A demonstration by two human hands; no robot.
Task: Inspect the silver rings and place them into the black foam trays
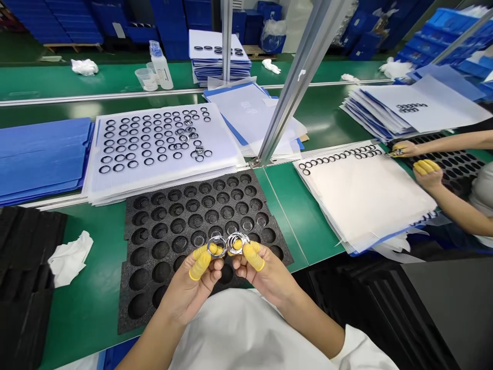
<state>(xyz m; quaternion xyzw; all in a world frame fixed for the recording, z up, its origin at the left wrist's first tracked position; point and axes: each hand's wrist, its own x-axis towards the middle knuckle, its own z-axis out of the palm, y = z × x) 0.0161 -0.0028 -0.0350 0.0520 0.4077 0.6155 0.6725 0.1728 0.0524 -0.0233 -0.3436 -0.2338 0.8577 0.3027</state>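
Yellow finger cots cover some fingers on both my hands. My left hand pinches a shiny metal ring between thumb and fingers. Close beside it, my right hand grips several similar metal rings, bunched and overlapping. Both hands are raised over a black foam tray with rows of round pockets. Rings show in some of its pockets; those nearest me look bare. Behind the tray, a stack of white sheets carries rows of dark-edged rings, with a loose jumble of rings at its right.
Blue sheets, a crumpled white cloth and stacked black trays lie at left. A metal post rises behind the tray. At right, a co-worker's hands work beside a white sheet stack. A bottle stands behind.
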